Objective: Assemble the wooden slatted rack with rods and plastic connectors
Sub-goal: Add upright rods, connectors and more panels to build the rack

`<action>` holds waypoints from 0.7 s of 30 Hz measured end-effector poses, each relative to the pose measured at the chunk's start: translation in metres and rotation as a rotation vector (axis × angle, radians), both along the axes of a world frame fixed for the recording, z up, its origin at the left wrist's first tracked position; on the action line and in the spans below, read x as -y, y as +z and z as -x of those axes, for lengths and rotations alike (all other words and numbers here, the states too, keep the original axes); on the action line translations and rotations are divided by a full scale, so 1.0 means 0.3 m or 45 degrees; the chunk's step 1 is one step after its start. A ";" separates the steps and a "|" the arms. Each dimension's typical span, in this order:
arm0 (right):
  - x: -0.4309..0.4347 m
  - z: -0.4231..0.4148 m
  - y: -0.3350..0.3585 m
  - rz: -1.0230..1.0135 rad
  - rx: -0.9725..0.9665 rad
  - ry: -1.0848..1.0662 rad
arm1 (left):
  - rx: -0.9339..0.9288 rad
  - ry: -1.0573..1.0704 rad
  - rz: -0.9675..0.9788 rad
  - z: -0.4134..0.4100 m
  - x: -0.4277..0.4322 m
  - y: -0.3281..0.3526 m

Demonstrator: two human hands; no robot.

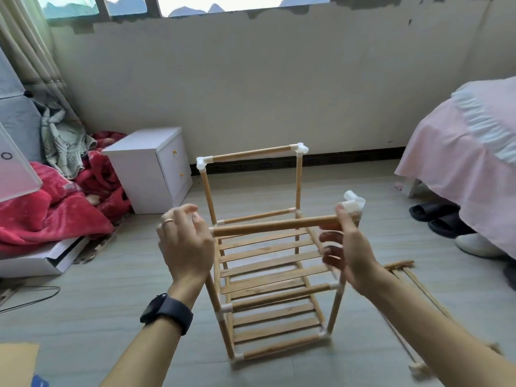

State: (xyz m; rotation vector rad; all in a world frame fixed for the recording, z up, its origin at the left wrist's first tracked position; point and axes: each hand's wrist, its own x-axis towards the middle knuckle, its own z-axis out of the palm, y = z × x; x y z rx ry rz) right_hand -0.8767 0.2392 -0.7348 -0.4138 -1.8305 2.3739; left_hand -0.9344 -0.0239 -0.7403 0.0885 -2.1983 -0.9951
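Partly assembled slatted rack [270, 251] standing on the floor at centre, with two slatted shelves and a taller back frame joined by white connectors. The right hand [351, 247] grips a wooden rod [273, 226] near its right end, thumb on top and fingers curled beneath; a white plastic connector [354, 204] sits at that end. The rod lies level above the upper shelf. The left hand [185, 244], fingers loosely curled and holding nothing, is just beside the rod's free left end. A loose slatted panel [402, 268] lies on the floor at right.
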 end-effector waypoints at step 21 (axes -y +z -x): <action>-0.242 0.148 -0.003 -0.809 -0.213 0.007 | -0.329 -0.497 1.136 0.026 -0.499 0.013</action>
